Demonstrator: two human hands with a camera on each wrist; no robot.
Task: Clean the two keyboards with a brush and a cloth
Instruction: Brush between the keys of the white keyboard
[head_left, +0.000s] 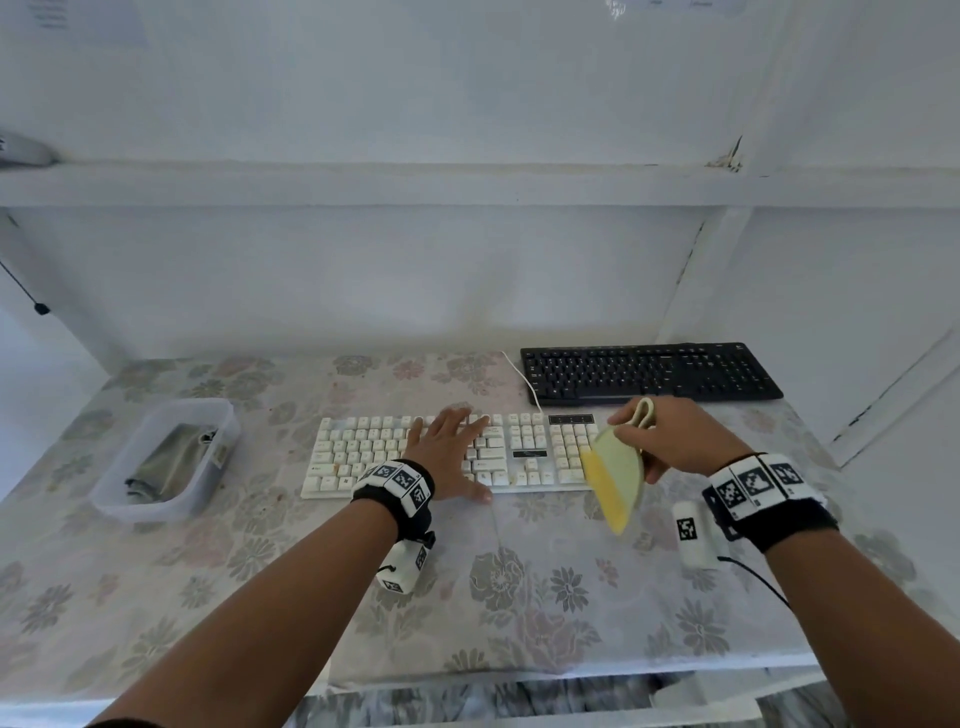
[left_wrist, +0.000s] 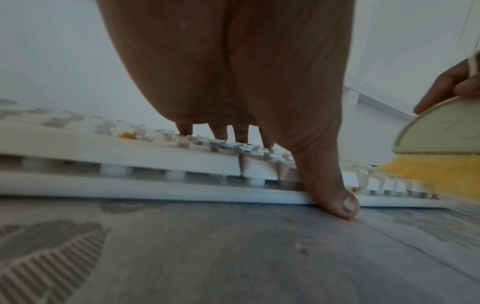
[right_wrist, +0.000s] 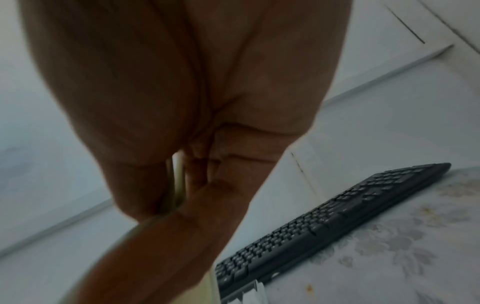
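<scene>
A white keyboard (head_left: 374, 457) lies mid-table; orange crumbs (left_wrist: 127, 136) sit on its keys. My left hand (head_left: 449, 447) rests flat on it with straight, spread fingers (left_wrist: 219, 132), thumb (left_wrist: 335, 195) at the front edge. My right hand (head_left: 670, 434) grips the looped handle of a pale green brush (head_left: 618, 462) with yellow bristles (head_left: 608, 493), held tilted above the keyboard's right end. The same brush (left_wrist: 441, 133) shows at the right of the left wrist view. A black keyboard (head_left: 649, 371) lies behind, to the right, also the black keyboard (right_wrist: 324, 222) in the right wrist view.
A clear plastic tub (head_left: 166, 457) holding a folded grey cloth (head_left: 171, 462) stands at the table's left. A white cable (head_left: 519, 376) runs back from the white keyboard. The floral tablecloth (head_left: 519, 587) covers the table; a shelf (head_left: 363, 182) hangs overhead and a wall closes the right side.
</scene>
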